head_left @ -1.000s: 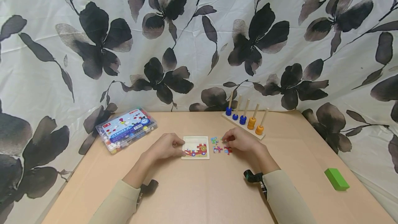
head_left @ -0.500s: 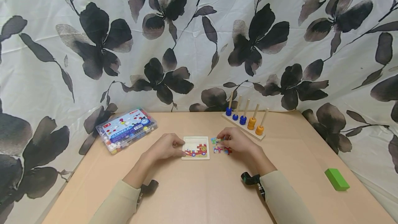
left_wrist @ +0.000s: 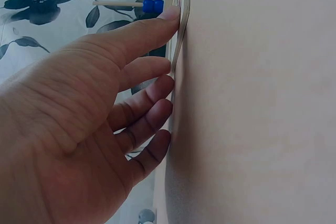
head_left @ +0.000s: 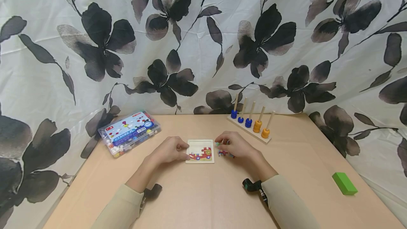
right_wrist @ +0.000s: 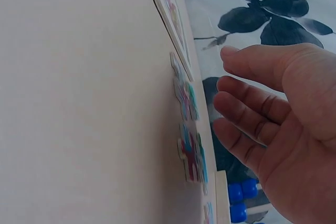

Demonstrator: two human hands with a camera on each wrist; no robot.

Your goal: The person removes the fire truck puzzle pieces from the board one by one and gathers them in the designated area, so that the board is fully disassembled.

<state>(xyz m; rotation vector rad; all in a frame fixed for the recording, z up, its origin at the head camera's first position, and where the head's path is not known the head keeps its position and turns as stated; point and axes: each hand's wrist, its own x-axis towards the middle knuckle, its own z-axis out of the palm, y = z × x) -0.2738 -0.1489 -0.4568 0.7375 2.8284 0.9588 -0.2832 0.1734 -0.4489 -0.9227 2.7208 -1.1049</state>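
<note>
A small square wooden puzzle board (head_left: 194, 147) lies mid-table, its lower part filled with a red vehicle picture and its upper part bare. My left hand (head_left: 170, 149) rests at its left edge; in the left wrist view the thumb (left_wrist: 169, 14) touches the frame and the other fingers are loosely bent. My right hand (head_left: 236, 145) hovers over loose puzzle pieces (head_left: 222, 153) beside the board, partly hiding them. A green bit of one piece (head_left: 217, 144) shows by the fingertips. In the right wrist view the pieces (right_wrist: 192, 156) lie on the table, apart from the relaxed fingers.
Behind my right hand stands a wooden peg stand (head_left: 248, 128) with blue and orange beads. A clear box of colourful beads (head_left: 129, 131) sits at the back left. A green block (head_left: 344, 183) lies on the right. Floral cloth (head_left: 203, 45) hangs behind the table.
My right hand has moved left over the loose pieces, closer to the puzzle board, and now covers more of them. The left hand and the board have stayed put.
</note>
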